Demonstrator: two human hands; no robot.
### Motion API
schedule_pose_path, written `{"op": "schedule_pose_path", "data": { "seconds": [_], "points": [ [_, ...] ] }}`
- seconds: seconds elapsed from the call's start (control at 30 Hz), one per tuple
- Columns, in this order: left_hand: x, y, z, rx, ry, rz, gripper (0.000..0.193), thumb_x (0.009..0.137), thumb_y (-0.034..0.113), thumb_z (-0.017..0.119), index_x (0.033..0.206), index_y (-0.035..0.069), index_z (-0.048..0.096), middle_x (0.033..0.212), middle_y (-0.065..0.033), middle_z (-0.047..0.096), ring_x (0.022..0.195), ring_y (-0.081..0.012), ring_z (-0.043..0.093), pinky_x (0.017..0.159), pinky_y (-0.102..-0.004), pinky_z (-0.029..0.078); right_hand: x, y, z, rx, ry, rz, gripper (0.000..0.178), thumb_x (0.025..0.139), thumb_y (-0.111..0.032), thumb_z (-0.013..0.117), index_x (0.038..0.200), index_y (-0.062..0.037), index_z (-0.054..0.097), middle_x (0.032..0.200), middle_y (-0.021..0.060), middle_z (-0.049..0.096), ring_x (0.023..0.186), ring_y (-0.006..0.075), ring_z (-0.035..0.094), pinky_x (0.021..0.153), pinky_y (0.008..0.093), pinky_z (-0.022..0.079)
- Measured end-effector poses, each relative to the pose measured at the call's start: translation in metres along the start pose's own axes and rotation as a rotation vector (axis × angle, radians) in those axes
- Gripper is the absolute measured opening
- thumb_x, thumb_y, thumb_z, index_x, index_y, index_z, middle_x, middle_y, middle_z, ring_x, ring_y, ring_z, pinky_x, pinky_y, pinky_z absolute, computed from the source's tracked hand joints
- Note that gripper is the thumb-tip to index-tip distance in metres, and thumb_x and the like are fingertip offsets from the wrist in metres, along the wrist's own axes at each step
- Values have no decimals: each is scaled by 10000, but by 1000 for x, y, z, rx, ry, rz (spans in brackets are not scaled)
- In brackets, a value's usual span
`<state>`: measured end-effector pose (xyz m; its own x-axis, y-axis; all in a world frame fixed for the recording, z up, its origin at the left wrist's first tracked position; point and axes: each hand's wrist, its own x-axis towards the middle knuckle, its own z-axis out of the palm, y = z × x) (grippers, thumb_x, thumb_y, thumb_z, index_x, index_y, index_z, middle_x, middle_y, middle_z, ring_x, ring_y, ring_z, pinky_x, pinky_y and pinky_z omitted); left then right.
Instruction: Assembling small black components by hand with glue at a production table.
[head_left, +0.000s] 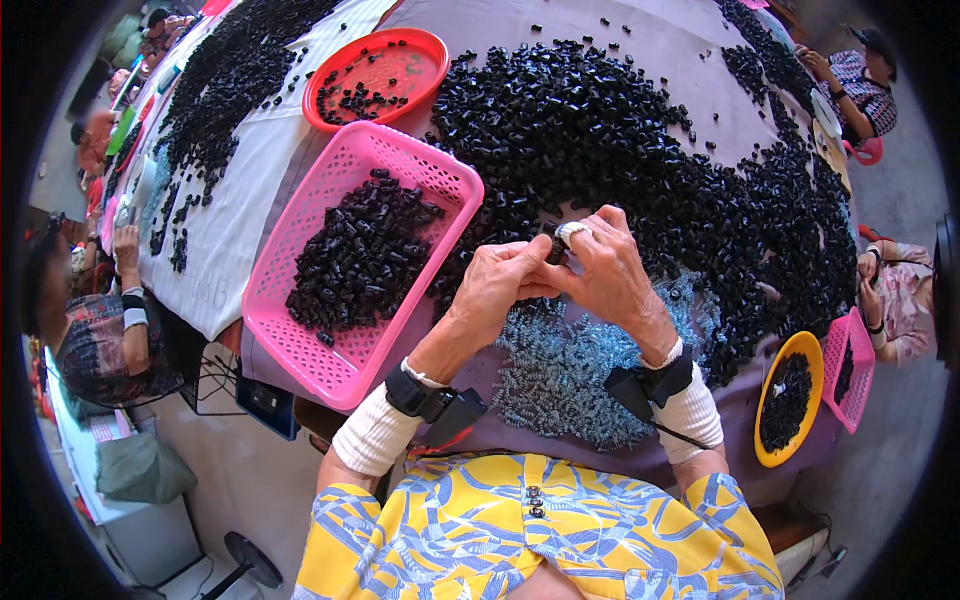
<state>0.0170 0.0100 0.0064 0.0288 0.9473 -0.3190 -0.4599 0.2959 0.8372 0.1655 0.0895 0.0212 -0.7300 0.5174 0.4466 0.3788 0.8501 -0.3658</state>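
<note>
My left hand (497, 285) and my right hand (608, 268) meet above the table, fingertips pinched together on one small black plastic part (556, 246). A pale tape wrap covers one finger of my right hand. Just below my hands lies a heap of small silvery-blue springs (560, 375). A wide pile of black plastic parts (620, 130) spreads behind and to the right of my hands. A pink basket (290, 340) partly filled with black parts stands to the left of my left hand.
A red round tray (425, 50) with a few black parts sits at the back. A yellow bowl (810, 355) and a small pink basket (858, 395) stand at the right. Other people sit at the left edge, far right and right side.
</note>
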Motion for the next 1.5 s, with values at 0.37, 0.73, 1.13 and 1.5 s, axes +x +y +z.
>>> {"op": "schedule_pose_path", "data": {
  "seconds": [0.37, 0.73, 1.13, 1.5],
  "points": [
    [-2, -2, -1, -113, -25, -49, 334, 951, 309, 484, 969, -2, 604, 879, -107, 647, 824, -174, 648, 766, -331, 546, -2, 1, 1, 118, -13, -25, 230, 749, -215, 674, 701, -19, 562, 643, 115, 565, 643, 271, 565, 771, 386, 402],
    [1, -8, -6, -54, -47, 1, 306, 948, 296, 499, 946, 11, 607, 876, -75, 641, 803, -147, 644, 750, -315, 549, -1, -1, 3, 38, 49, -48, 209, 703, -197, 690, 670, -35, 562, 618, 89, 557, 618, 242, 557, 780, 394, 398],
    [-7, 1, -1, -92, -34, 25, 234, 934, 208, 523, 980, -8, 603, 899, -90, 639, 808, -168, 648, 763, -322, 547, 2, -1, -3, 38, 33, -86, 232, 726, -249, 697, 736, -47, 583, 645, 85, 587, 640, 243, 585, 772, 374, 401],
    [-51, 36, -53, -585, 493, 512, 361, 915, 375, 529, 948, 27, 619, 747, -41, 619, 679, -151, 583, 652, -295, 511, -8, 46, 6, 16, -115, 162, 167, 795, -163, 629, 747, -12, 576, 745, 106, 582, 701, 284, 568, 680, 378, 408]
  ]
}}
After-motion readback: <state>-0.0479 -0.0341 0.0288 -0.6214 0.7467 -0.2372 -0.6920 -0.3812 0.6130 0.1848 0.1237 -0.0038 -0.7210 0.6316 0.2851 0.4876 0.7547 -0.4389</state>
